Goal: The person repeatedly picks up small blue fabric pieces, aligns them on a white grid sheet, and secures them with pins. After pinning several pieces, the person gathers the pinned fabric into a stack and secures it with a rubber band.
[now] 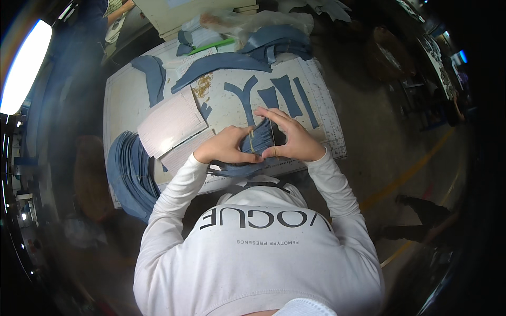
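Observation:
Between my hands, above the near part of the table, is a bundle of blue fabric pieces [254, 139] with a thin yellowish rubber band around it. My left hand [225, 145] grips the bundle from its left side, thumb along the near edge. At the bundle's right end, my right hand [295, 138] curves with fingers at the far side and thumb at the near side. A second thin yellowish band [272, 131] runs stretched between that thumb and fingers. More blue fabric [237, 169] hangs below my hands, partly hidden.
A large tied bundle of blue strips [132, 171] lies at the table's left edge beside ruled paper sheets [174, 124]. Loose rubber bands [202, 85] lie beyond. Cut blue pieces [287, 96], long curved stacks [221, 67] and a green strip [211, 46] cover the far side.

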Demonstrator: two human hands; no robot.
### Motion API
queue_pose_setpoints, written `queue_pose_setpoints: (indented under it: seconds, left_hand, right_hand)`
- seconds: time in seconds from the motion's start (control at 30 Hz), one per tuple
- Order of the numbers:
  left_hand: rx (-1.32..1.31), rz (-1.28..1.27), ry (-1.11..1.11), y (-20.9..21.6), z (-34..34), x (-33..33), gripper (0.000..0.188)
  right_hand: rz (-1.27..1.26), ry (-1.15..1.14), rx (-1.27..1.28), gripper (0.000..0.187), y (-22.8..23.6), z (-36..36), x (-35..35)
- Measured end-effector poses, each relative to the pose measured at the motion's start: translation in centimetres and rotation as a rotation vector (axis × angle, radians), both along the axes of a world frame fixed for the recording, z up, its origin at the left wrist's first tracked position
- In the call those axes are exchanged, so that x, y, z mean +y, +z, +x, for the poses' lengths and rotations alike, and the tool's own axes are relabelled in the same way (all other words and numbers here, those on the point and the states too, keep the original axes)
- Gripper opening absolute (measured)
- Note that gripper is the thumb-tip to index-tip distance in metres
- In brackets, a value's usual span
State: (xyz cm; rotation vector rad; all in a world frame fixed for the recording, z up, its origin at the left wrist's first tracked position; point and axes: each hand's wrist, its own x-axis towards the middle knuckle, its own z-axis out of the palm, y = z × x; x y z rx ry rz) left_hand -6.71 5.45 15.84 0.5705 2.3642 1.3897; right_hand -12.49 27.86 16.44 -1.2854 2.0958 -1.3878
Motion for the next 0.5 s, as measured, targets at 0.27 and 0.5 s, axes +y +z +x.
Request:
queue_pose_setpoints:
  seconds: [0.27,0.5]
  left_hand:
    - [-0.485,0.282,0.25,-2.2,0.2,1.3,0.059]
    - [-0.451,0.656,0.648,-1.7,2.8,0.2,0.048]
  right_hand:
    - [-0.11,0.209,-0.185,0.03,2.6,-1.8,-1.5]
    - [0.032,-0.348,0.132,0.017,2.1,-0.4,-0.5]
